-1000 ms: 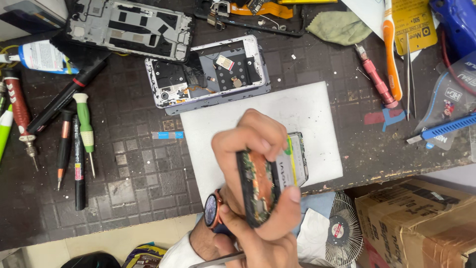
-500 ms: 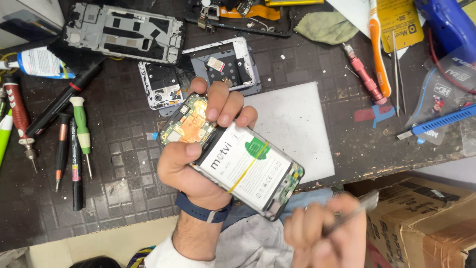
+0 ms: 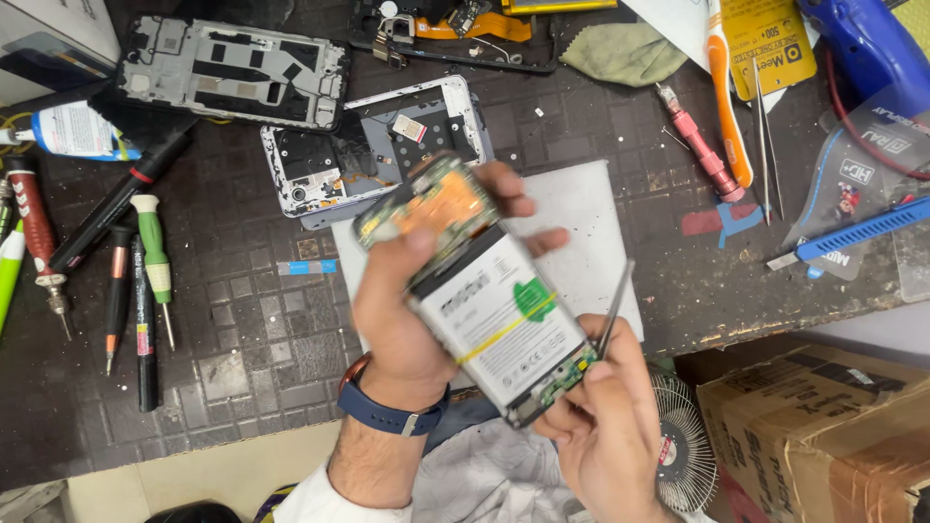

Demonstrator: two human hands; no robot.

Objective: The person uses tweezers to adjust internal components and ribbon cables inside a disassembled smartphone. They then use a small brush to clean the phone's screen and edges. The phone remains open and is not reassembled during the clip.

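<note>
We hold the opened phone [image 3: 484, 291] up above the dark work mat [image 3: 242, 329], back side facing us, its white battery and the orange-tinted board at the top end exposed. Our left hand [image 3: 407, 320] wraps around it from the left, fingers curled over the top right edge and thumb pressed on the near side, so the grip is closed firmly on the phone. Half a second ago the phone sat lower and more level in that hand; now we have it tilted so the bottom end points down toward our right hand [image 3: 601, 426]. That hand has come up from the lower edge of the view and now pinches thin metal tweezers [image 3: 613, 310] between thumb and fingers, the tips pointing up beside the phone's right edge, close to it but, as far as we can tell, not touching. A second ago the phone was turned away and nearly hidden by both hands. We judge that the turning is finished and the bottom circuit strip is now presented to the tool. The white sheet [image 3: 581, 232] lies beneath, and another stripped phone frame [image 3: 378, 145] rests behind.
</note>
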